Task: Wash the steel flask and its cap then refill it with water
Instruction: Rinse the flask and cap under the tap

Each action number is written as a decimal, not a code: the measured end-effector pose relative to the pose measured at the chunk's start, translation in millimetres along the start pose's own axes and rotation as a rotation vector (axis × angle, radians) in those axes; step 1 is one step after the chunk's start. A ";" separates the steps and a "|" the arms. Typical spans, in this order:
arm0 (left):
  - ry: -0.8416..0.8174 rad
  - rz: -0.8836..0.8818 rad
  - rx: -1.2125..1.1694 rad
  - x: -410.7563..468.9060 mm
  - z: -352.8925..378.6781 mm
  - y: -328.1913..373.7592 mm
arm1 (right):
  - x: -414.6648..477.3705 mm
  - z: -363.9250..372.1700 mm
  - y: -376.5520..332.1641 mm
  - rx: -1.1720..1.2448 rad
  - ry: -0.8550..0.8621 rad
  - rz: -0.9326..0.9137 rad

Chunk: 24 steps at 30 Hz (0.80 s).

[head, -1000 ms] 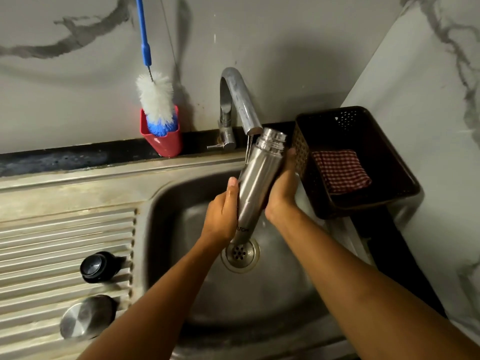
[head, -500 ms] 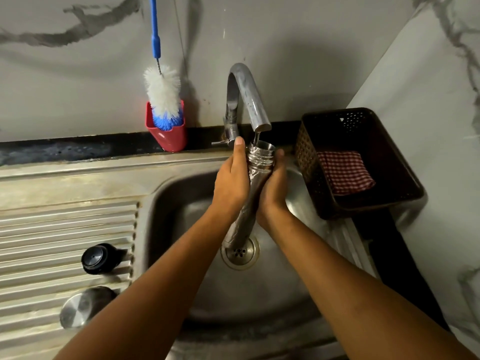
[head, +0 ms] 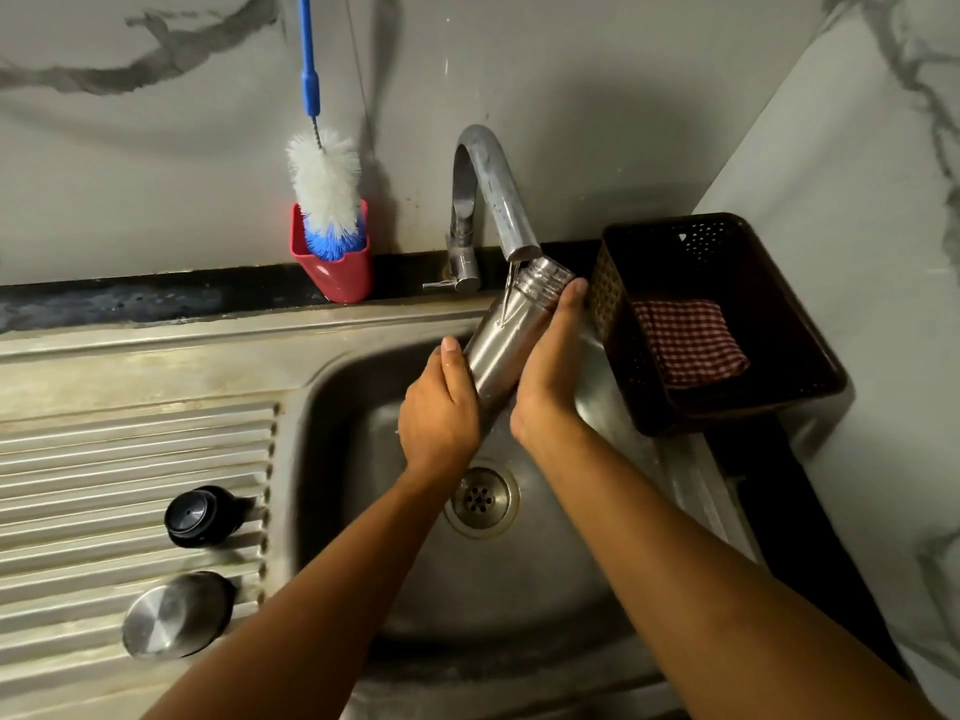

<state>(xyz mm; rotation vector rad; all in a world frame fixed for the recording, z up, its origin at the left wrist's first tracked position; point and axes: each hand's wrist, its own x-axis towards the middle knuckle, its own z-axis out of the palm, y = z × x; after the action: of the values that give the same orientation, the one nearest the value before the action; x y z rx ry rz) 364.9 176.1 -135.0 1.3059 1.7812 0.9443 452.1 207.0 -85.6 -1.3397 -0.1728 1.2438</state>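
Steel flask held over the sink, tilted, with its open threaded mouth pointing up and to the far right, just under the spout of the tap. A thin stream of water falls from the spout onto the outside of the flask just below the neck.

The left hand grips the lower part of the flask from the left, thumb lying up along the body; its fingers are hidden behind the flask. The right hand clasps the right side, fingers reaching up to the neck. The two hands hide the base of the flask. The drain lies below them, near the middle of the basin.

On the ribbed draining board at the left rest a black lid and, nearer, a steel cap, well apart from the flask.

At the far edge a bottle brush stands head down in a red cup, left of the tap. To the right of the sink, a dark basket holds a folded checked cloth; the right hand is just beside the basket's near corner.
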 end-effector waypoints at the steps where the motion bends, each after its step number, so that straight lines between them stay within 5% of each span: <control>1: 0.000 0.048 -0.021 -2.9 3.6 0.0 | -1.5 2.9 1.9 0.007 0.037 0.013; 6: -0.228 -0.026 -0.238 -6.8 1.3 27.0 | 9.1 0.3 6.3 0.074 -0.011 0.066; 15: -0.250 -0.099 -0.446 14.5 3.1 61.1 | 12.7 -12.9 4.4 0.131 -0.219 0.033; 24: -0.470 -0.227 -0.323 6.9 -11.6 1.0 | 18.6 -24.2 -19.2 0.064 -0.291 0.095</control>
<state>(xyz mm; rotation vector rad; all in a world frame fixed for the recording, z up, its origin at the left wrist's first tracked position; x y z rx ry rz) 353.6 181.4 -129.5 0.9939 1.3162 0.6925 487.9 210.6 -88.2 -1.1183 -0.2734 1.5100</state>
